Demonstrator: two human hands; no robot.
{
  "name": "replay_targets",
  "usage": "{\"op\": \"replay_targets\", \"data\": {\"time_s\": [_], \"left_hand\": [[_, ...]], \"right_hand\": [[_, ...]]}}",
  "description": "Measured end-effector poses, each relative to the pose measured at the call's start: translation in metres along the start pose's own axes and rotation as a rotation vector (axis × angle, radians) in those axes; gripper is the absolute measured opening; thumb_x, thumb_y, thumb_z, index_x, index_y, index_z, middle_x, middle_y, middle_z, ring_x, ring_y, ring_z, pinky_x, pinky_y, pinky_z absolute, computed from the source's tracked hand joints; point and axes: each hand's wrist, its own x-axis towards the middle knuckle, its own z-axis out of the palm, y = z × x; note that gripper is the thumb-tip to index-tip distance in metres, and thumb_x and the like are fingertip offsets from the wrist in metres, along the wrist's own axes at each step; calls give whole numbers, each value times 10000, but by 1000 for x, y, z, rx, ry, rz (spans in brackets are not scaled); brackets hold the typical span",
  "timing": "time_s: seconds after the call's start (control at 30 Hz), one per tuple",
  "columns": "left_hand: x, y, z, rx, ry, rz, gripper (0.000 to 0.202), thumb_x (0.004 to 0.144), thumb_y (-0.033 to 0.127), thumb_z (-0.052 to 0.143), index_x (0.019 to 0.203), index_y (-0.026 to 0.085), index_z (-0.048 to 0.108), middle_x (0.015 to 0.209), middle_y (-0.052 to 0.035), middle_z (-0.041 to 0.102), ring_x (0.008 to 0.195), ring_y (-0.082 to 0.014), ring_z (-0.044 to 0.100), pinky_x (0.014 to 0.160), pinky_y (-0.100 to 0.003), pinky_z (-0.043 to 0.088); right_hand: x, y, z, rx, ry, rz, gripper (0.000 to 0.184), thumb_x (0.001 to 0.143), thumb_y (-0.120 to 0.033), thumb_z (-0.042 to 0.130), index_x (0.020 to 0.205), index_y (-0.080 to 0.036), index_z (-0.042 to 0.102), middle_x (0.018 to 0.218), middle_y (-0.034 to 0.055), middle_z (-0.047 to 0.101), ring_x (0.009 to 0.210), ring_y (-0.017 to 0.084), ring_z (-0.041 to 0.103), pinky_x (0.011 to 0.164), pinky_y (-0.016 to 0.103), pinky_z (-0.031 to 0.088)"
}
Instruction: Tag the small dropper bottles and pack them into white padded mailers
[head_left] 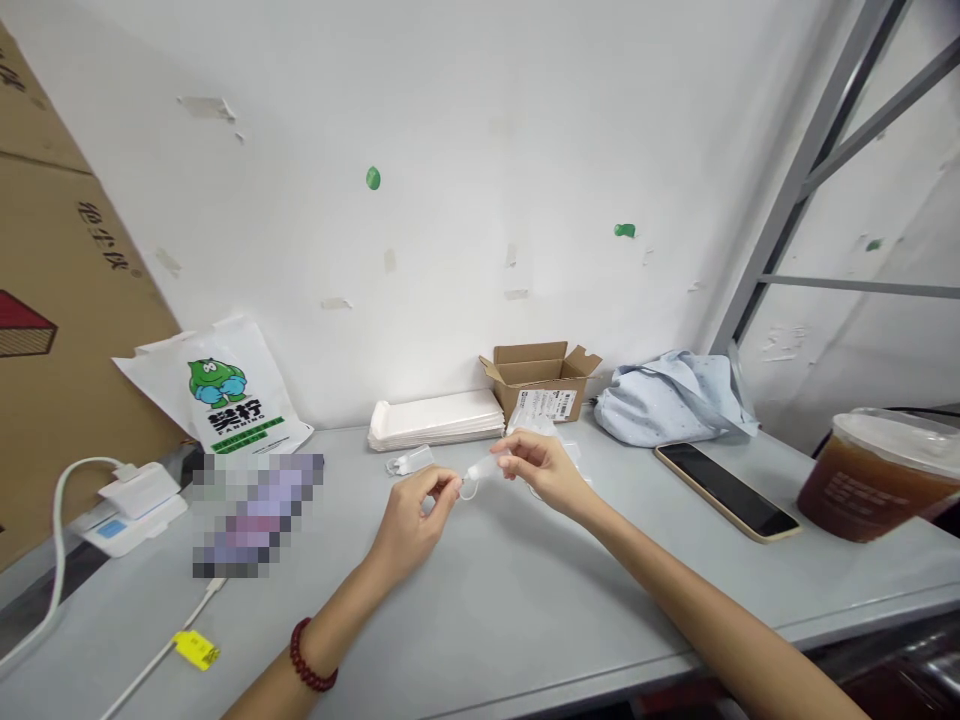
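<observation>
Above the middle of the desk, a small translucent plastic bottle with a white cap and a thin white loop is held tilted between both hands. My right hand pinches the clear body between thumb and fingers. My left hand is closed in a pinch at the cap end, by the loop; the tiny part between its fingertips is hidden. A similar small bottle with a metal clasp lies behind my left hand. Clear plastic pieces lie behind my right hand, partly covered by it.
Against the wall are a stack of white envelopes, an open cardboard box and a light blue cloth bag. A phone and a drink cup stand right. Left are a white bag, a charger and a cable.
</observation>
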Motion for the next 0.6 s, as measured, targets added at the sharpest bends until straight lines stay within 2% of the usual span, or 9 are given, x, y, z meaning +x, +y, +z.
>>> {"op": "replay_targets", "data": {"time_s": [0.17,0.4,0.6], "left_hand": [[0,5,-2,2,23,8,219,859,296,455,715,178,569,683,-20,583,641,-134,518,512,-204,377],[5,6,-6,-152,-61,-96,280,841,360,465,677,173,594,661,-16,604,639,-141,541,585,-236,432],[11,6,-10,-262,10,-154,316,815,393,460,748,159,661,680,-41,642,620,-148,553,610,-267,476]], "right_hand": [[-1,0,0,-19,-8,8,248,785,-395,595,864,-163,634,608,-12,547,566,111,517,568,255,424],[2,0,-2,-31,-11,-60,233,772,-391,622,859,-177,654,734,10,544,623,115,535,597,266,447],[2,-3,-3,-97,25,-64,237,771,-403,621,863,-189,663,744,12,541,638,122,532,593,270,447]]}}
